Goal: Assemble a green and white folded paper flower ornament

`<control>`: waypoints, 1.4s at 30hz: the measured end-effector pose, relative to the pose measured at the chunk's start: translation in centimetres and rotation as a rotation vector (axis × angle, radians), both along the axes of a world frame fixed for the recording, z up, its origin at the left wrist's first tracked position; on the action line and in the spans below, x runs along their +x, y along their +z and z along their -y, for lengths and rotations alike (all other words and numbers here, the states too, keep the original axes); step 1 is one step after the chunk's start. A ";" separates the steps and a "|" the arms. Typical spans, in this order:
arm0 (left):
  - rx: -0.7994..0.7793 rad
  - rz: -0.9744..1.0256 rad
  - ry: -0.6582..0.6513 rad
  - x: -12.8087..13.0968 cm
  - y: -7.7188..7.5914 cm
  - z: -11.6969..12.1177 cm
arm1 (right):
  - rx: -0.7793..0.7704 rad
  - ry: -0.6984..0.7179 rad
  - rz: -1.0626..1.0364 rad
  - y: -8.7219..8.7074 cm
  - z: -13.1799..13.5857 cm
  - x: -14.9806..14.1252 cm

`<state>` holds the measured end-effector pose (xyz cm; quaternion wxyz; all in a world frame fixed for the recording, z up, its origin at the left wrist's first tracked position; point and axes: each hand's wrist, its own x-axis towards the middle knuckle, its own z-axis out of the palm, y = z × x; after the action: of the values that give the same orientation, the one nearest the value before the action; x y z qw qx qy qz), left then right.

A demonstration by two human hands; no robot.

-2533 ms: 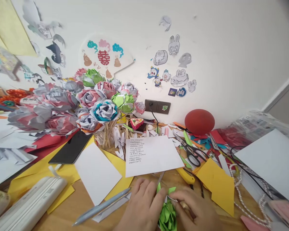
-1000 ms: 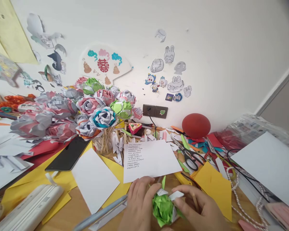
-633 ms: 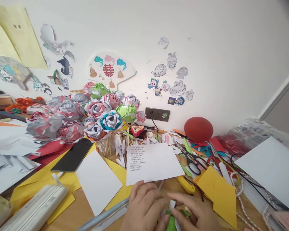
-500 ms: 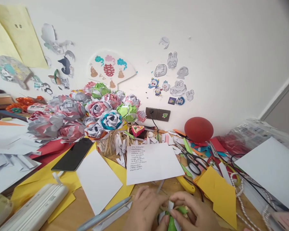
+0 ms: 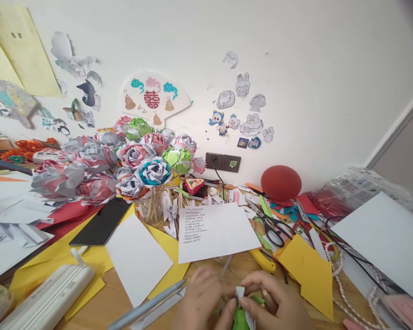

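Note:
At the bottom of the head view, my left hand (image 5: 203, 297) and my right hand (image 5: 276, 301) meet over a green and white folded paper piece (image 5: 240, 317). Both hands have their fingers closed on it. My right thumb and forefinger pinch a small white paper strip at its top, and my left thumb presses its left side. Fingers and the frame edge hide much of the piece. Left of my left hand lie a grey-blue pen (image 5: 147, 305) and a white paper strip. A handwritten white sheet (image 5: 215, 233) lies just beyond both hands.
Folded paper flowers (image 5: 136, 153) crowd the back left. A black phone (image 5: 101, 222), yellow paper (image 5: 316, 282), black-handled scissors (image 5: 273, 229), a yellow-handled tool (image 5: 264, 261) and a red balloon (image 5: 281, 183) surround the work spot. A white power strip (image 5: 51, 298) sits front left.
The whole view has shifted slightly, so things appear a little further left. My hands stay on the paper piece; the right fingers have moved slightly around the white strip.

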<state>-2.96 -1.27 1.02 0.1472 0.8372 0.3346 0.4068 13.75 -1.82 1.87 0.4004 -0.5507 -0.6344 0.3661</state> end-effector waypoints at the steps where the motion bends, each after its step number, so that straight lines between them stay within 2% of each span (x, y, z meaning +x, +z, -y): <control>1: -0.006 0.013 0.005 0.0 0.0 0.0 | -0.003 0.000 -0.023 -0.1 0.0 0.0; 5: -0.061 0.048 0.030 0.1 0.3 0.2 | -0.018 -0.013 -0.024 -0.3 -0.1 0.0; 17: -0.446 0.073 0.170 0.5 0.9 0.6 | -0.068 0.000 0.092 0.5 0.1 -0.2; 24: -0.567 0.052 0.059 0.3 1.2 0.1 | -0.158 0.051 0.007 0.7 0.2 -0.4; 29: -0.537 -0.005 -0.069 0.4 0.4 -0.4 | -0.234 0.091 -0.008 0.1 -0.1 -0.1; 35: -0.561 0.015 -0.003 0.3 0.1 -0.3 | -0.253 0.108 -0.062 -0.2 -0.4 0.1; 38: -0.579 0.020 0.013 0.2 0.3 -0.2 | -0.228 0.106 -0.001 0.1 -0.4 0.0; 42: -0.441 0.051 -0.026 0.1 0.2 -0.4 | -0.194 0.086 0.085 0.9 -0.2 -0.1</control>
<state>-2.83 -0.92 1.24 0.3403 0.7784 0.4008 0.3429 13.68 -1.60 2.74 0.3018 -0.5740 -0.6355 0.4191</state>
